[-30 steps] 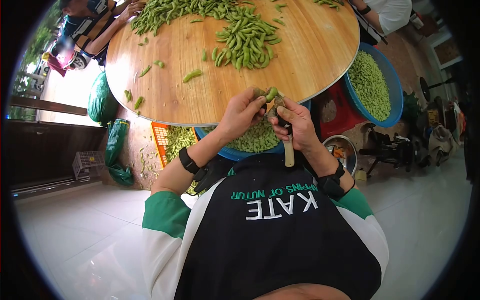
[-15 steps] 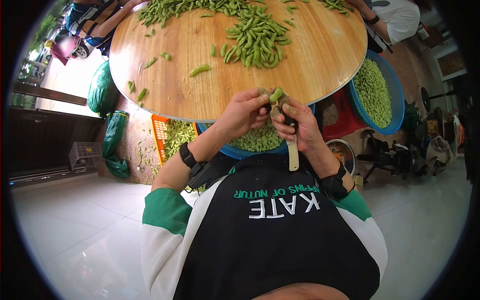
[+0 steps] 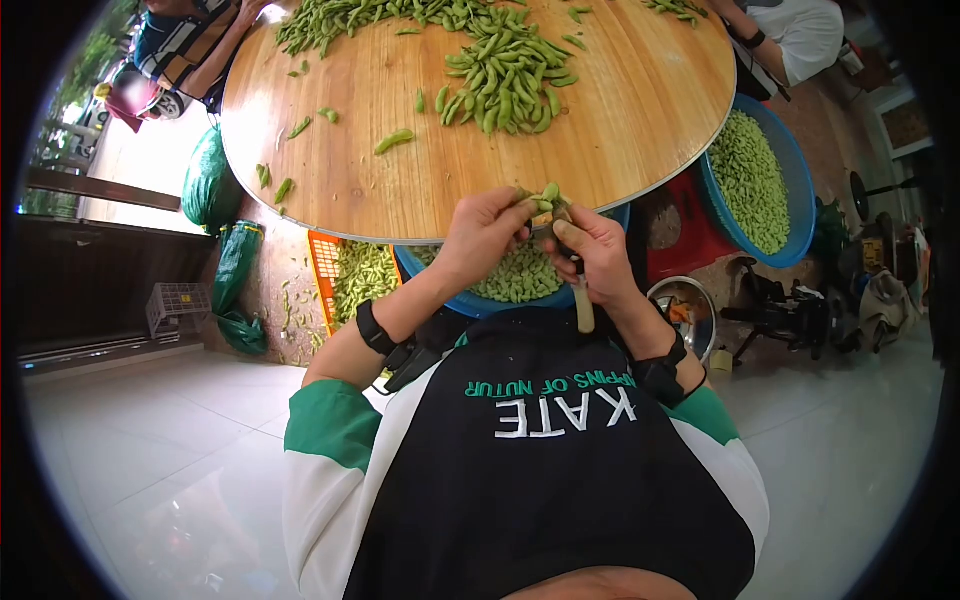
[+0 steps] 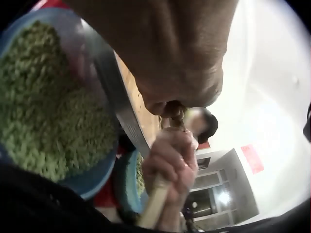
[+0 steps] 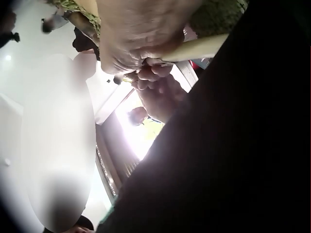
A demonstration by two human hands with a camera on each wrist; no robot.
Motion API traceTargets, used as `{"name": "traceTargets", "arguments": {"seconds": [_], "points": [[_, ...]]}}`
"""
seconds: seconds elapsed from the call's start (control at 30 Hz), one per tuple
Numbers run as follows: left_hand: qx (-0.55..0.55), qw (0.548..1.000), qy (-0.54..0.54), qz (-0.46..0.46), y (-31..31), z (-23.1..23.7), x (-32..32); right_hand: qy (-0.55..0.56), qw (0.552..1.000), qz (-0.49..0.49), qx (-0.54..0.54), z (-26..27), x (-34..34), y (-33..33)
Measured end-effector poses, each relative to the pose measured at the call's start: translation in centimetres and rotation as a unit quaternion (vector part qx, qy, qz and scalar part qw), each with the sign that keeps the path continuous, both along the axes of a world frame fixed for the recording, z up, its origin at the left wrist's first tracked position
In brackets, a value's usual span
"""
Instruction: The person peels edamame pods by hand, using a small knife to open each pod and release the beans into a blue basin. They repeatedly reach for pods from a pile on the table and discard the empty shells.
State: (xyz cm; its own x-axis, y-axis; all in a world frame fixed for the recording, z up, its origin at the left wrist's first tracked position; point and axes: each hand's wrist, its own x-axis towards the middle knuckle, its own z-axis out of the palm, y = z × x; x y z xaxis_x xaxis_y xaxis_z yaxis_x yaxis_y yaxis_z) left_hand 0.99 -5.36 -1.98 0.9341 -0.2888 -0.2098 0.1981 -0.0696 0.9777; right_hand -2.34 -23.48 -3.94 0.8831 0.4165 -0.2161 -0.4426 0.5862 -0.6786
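In the head view, my left hand (image 3: 480, 240) pinches a green soybean pod (image 3: 549, 194) between thumb and fingers at the table's near edge. Close beside it, my right hand (image 3: 600, 258) grips a tool by its cream handle (image 3: 585, 308); the handle points back toward my body, and fingers hide the working end. The same handle (image 4: 154, 204) shows pale below the right hand in the left wrist view. Fingertips of both hands meet around the pod. Beneath them stands a blue basin of shelled green beans (image 3: 515, 280), partly covered by hands and arms.
A round wooden table (image 3: 330, 180) bears a heap of pods (image 3: 505, 80) and several loose ones. On the right stands another blue basin (image 3: 806, 205) of shelled beans, near a steel bowl (image 3: 712, 325). An orange crate (image 3: 322, 262) holds pods on the left. Other people sit across the table.
My hands stay together near the table edge, with the pod shifting slightly between the fingertips. The handle has turned slightly. The head view moved a little, then steadied.
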Motion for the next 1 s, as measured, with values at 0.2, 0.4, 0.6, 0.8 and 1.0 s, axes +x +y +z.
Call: {"name": "traceTargets", "arguments": {"seconds": [0.2, 0.4, 0.6, 0.8, 1.0], "points": [[0.211, 0.952, -0.222, -0.011, -1.1, 0.3, -2.0, -0.366, 0.798, -0.220, -0.426, -1.4, 0.4, 0.8], [0.243, 0.935, -0.249, -0.062, -1.4, 0.5, -3.5, -0.485, 0.693, -0.242, -0.476, -1.8, 0.4, 0.7], [0.296, 0.903, -0.300, -0.079, 0.5, 1.8, -4.3, -0.471, 0.725, -0.187, -0.467, -2.6, 0.4, 0.8], [0.497, 0.759, -0.411, 0.089, 7.5, 2.4, 1.6, -0.535, 0.719, -0.099, -0.433, -1.4, 0.4, 0.5], [0.444, 0.786, -0.413, 0.119, 8.7, -0.4, 10.0, -0.522, 0.735, -0.068, -0.428, -1.3, 0.3, 0.8]]}}
